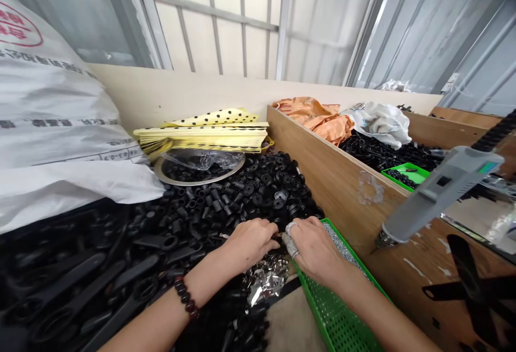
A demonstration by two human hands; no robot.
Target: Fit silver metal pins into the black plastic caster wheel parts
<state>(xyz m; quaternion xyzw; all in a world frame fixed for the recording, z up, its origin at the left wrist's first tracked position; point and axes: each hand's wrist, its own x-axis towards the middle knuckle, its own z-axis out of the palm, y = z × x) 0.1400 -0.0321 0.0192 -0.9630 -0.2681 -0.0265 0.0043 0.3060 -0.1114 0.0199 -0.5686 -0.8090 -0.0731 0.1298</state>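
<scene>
Head view: my left hand (250, 243) is half closed, its fingers curled inward, and my right hand (316, 250) is curled the same way, the two meeting at the edge of a heap of black parts (250, 191). The fingertips are hidden, so I cannot tell whether either hand grips some small piece. My right hand wears a silvery ring (291, 227) and a grey finger wrap (289, 244). Just below my hands lie silver scraps (266, 279), and my right wrist crosses a green mesh tray (338, 309). A bead bracelet (186, 298) circles my left wrist.

As far as I can judge, much is left: the black parts stand in a large heap, and long black handles (80, 282) lie piled to my left. Nothing shows as finished.

Farther out, a round metal dish (199, 172) sits below a yellow paper stack (201, 137), and a white sack (52, 115) slumps at left. Past a wooden partition (334, 180), a grey electric screwdriver (439, 196) hangs at right.
</scene>
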